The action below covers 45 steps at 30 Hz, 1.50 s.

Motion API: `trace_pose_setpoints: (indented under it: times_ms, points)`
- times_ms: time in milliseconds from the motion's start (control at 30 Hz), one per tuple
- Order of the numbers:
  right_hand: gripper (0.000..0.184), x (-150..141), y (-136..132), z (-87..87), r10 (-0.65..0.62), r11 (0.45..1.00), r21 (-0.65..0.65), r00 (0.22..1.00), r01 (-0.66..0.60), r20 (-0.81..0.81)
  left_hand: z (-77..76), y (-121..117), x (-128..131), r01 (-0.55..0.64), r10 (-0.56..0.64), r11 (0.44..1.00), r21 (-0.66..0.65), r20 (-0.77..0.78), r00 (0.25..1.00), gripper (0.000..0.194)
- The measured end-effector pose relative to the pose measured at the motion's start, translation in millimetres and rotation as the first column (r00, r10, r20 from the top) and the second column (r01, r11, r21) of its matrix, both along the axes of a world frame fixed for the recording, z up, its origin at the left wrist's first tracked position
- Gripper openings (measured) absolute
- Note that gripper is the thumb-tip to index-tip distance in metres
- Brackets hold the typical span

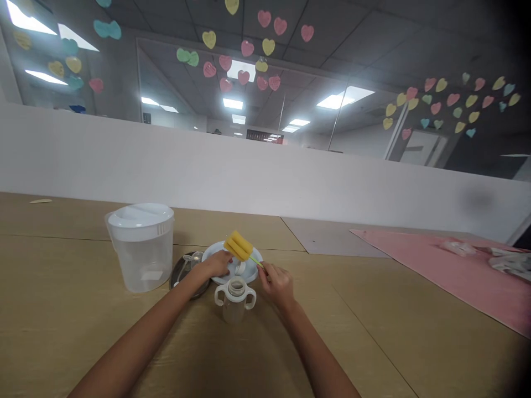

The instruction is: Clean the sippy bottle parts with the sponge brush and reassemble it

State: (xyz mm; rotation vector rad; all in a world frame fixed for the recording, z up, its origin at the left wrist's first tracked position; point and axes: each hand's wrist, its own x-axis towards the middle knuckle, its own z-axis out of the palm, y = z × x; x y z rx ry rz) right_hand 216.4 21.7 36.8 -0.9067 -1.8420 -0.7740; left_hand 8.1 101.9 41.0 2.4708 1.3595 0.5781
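My right hand [277, 283] is closed round the thin green handle of a bottle brush with a yellow sponge head [238, 246], held tilted above a white plate [253, 255]. My left hand [216, 263] rests on the near part of that plate, fingers curled by a small white piece [240, 268]; whether it grips anything is unclear. A two-handled baby bottle [234, 299] without a cap stands upright on the wooden table, just in front of both hands.
A clear plastic jug with a white lid [140, 245] stands to the left. A dark metal dish with a spoon [185, 267] lies between jug and plate. A pink mat [448, 271] with wrapped items lies at the right. A white partition runs behind.
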Motion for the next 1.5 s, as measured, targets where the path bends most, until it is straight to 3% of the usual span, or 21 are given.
trace_pose_setpoints:
  times_ms: [167,300,367,500,600,667,767,833,900,1067,1267,1500]
  points:
    - [0.024,1,1,-1.5,-0.016,1.0,-0.013,1.0,0.016,-0.009,0.9,4,-13,-0.05,0.039,0.998,0.041,0.232,0.972,0.017]
    - [0.029,1,3,-2.9,-0.073,0.995,-0.072,0.997,0.071,-0.023,4.5,-7,-20,-0.097,0.052,0.992,0.079,0.444,0.894,0.037]
    - [0.032,1,4,-4.2,-0.103,0.988,-0.116,0.995,0.102,-0.008,4.6,-16,-20,-0.101,0.033,0.991,0.082,0.594,0.804,0.046]
    - [0.036,0,7,-7.1,-0.116,0.977,-0.173,0.991,0.125,0.065,2.9,-32,-17,-0.118,-0.004,0.99,0.07,0.875,0.485,0.051]
    - [0.037,0,8,-7.9,-0.123,0.97,-0.201,0.989,0.136,0.076,-0.2,-41,-17,-0.174,0.003,0.982,0.074,0.914,0.405,0.053]
    - [0.037,0,9,-7.5,-0.137,0.964,-0.219,0.988,0.15,0.073,-4.7,-46,-21,-0.214,-0.012,0.969,0.123,0.89,0.456,0.05]
    - [0.037,0,9,-6.2,-0.176,0.947,-0.26,0.982,0.188,0.07,-14.4,-55,-29,-0.304,-0.048,0.896,0.323,0.751,0.658,0.034]
    - [0.036,1,9,-5.4,-0.195,0.93,-0.301,0.978,0.209,0.075,-20.5,-60,-33,-0.282,-0.084,0.824,0.491,0.597,0.798,0.024]
    - [0.035,1,9,-4.9,-0.171,0.922,-0.332,0.979,0.198,0.109,-24.3,-64,-35,-0.224,-0.119,0.768,0.6,0.478,0.87,0.022]
    - [0.032,0,10,-5.2,-0.037,0.962,-0.258,0.977,0.092,0.209,-23.9,-67,-35,-0.263,-0.086,0.738,0.622,0.473,0.877,0.02]
    - [0.031,-1,9,-4.1,-0.083,0.981,-0.166,0.988,0.105,0.134,-23.6,-67,-37,-0.348,-0.016,0.744,0.571,0.536,0.844,0.021]
    - [0.033,-3,5,-0.3,-0.052,0.988,-0.139,0.993,0.067,0.11,-22.8,-68,-36,-0.363,-0.037,0.703,0.611,0.542,0.84,0.018]
